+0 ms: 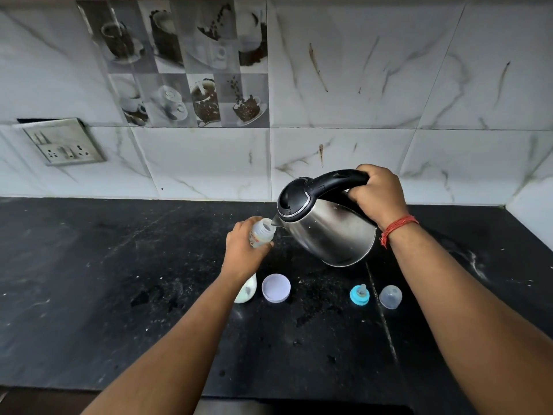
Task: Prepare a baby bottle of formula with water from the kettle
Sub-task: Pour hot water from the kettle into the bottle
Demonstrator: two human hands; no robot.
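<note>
While our right hand (377,195) tips the kettle (324,227) into the bottle (261,233) our left hand (244,247) grips, formula and teat (360,294) remain.

A black speckled tabletop (119,280) meets a white marble-patterned tiled wall (389,85). A switch and socket plate (61,142) sits at the wall's left; monochrome coffee-cup picture tiles (185,61) fill the upper middle.
</note>
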